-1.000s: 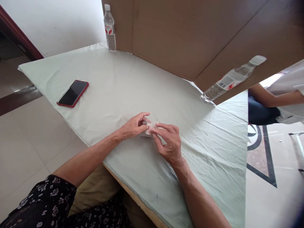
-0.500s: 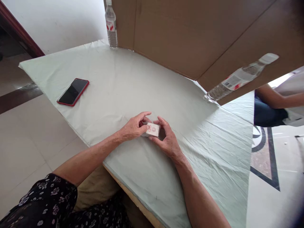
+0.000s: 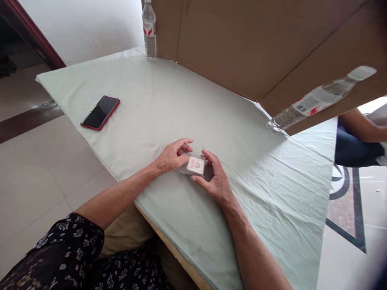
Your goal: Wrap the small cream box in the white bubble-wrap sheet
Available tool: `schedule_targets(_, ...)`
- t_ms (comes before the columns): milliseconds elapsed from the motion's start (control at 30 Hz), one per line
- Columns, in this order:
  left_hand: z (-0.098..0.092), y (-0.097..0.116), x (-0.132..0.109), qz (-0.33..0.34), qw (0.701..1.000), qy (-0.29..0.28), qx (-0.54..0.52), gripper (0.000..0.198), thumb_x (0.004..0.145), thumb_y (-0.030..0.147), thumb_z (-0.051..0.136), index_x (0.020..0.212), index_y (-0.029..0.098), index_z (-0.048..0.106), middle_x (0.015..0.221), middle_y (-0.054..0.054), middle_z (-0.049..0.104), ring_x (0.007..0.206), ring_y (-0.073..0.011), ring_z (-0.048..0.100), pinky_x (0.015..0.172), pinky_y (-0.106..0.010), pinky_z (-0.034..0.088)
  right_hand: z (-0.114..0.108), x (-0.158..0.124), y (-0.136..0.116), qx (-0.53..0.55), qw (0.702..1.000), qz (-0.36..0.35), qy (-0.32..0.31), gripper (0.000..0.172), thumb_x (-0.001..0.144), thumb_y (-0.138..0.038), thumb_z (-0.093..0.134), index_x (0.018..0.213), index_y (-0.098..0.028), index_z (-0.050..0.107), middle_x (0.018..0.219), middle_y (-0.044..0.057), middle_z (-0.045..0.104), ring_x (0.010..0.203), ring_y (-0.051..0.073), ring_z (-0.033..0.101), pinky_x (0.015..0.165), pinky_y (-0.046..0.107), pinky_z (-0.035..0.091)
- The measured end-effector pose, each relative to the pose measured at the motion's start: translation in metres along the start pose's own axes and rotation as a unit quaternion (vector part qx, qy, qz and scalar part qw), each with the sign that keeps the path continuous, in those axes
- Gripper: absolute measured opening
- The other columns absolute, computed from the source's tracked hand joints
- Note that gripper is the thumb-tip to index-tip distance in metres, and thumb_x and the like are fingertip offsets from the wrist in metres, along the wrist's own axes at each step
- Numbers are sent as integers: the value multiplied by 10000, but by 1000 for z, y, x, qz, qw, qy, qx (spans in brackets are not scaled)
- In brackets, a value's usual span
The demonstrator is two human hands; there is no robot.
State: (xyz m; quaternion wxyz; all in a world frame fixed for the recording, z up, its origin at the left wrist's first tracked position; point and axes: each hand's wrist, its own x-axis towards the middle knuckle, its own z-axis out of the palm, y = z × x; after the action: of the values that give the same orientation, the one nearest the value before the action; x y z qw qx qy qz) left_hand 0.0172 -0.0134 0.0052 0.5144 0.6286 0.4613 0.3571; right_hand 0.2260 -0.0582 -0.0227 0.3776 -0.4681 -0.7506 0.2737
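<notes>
A small white block [image 3: 196, 165] with red print on top lies in a clear plastic wrapper on the pale green cloth. My left hand [image 3: 174, 155] is at its left, fingers apart, the thumb tip at the wrapper's upper left edge; whether it touches is hard to tell. On the other side my right hand [image 3: 216, 178] curves around the block, open, with thumb and fingers spread. The fingertips of that hand come close to the wrapper's right end. Neither hand has its fingers closed on the block.
A phone [image 3: 100, 112] in a red case lies at the left of the cloth-covered table [image 3: 169, 100]. A cardboard panel [image 3: 226, 44] stands behind, with one water bottle [image 3: 149, 32] at its left and another water bottle [image 3: 320, 98] at its right. Another person's arm [image 3: 359, 125] shows beyond.
My left thumb has drawn back from the top of the block, and my right thumb and fingers have come away from its sides. The whole view has shifted slightly.
</notes>
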Motion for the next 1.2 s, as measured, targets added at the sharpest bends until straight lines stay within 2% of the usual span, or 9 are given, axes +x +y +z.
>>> schedule_targets(167, -4, 1, -1, 12, 999, -50, 15, 704, 713, 206, 593, 1408, 158, 493, 1175, -95, 678, 877, -158, 621, 801, -298, 519, 1, -2, 1, 4, 1000, 4, 5, 802, 780, -441, 791, 1472, -311, 408, 1447, 130, 537, 1290, 315, 548, 1088, 543, 432)
schedule_targets(300, -4, 3, -2, 21, 995, -91, 30, 746, 715, 230, 596, 1443, 150, 453, 1111, -81, 693, 872, -169, 624, 767, -296, 505, 3, -3, 2, 8, 1000, 22, 11, 755, 808, -344, 754, 1473, -336, 396, 1290, 96, 642, 1158, 287, 620, 1029, 537, 464)
schedule_targets(433, -3, 3, -3, 30, 994, -91, 50, 732, 717, 228, 576, 1436, 154, 463, 1076, -68, 686, 834, -160, 602, 743, -293, 493, 2, -2, 1, 14, 1000, 19, 4, 715, 820, -313, 737, 1457, -323, 413, 1223, 83, 665, 1085, 259, 651, 985, 485, 501)
schedule_targets(667, -2, 2, -3, 38, 994, -86, 59, 726, 704, 229, 569, 1420, 148, 484, 1044, -59, 669, 789, -144, 575, 712, -280, 481, -2, -2, -3, -14, 1000, 21, -9, 660, 831, -307, 724, 1432, -299, 450, 1276, 95, 660, 1128, 260, 656, 993, 455, 519)
schedule_targets(900, -2, 3, -4, 54, 995, -71, 50, 709, 704, 225, 586, 1404, 157, 500, 1043, -56, 674, 795, -144, 567, 739, -285, 481, 7, -5, -3, -43, 998, -19, 47, 626, 858, -320, 700, 1433, -291, 453, 1271, 107, 674, 1166, 272, 651, 1004, 466, 526)
schedule_targets(1100, 2, 3, -3, 23, 998, -52, 32, 643, 784, 347, 641, 1381, 136, 531, 1049, -64, 668, 772, -131, 573, 732, -276, 490, 11, -6, -2, -67, 996, -34, 54, 655, 865, -333, 699, 1459, -295, 427, 1289, 107, 673, 1179, 284, 650, 997, 478, 536)
schedule_targets(1200, 5, 1, -2, 29, 998, -40, 39, 603, 799, 380, 654, 1346, 146, 559, 1027, -56, 676, 740, -121, 576, 719, -271, 492, 11, -7, -3, -95, 993, -51, 56, 627, 877, -340, 683, 1451, -286, 435, 1280, 114, 678, 1183, 297, 649, 1005, 497, 531)
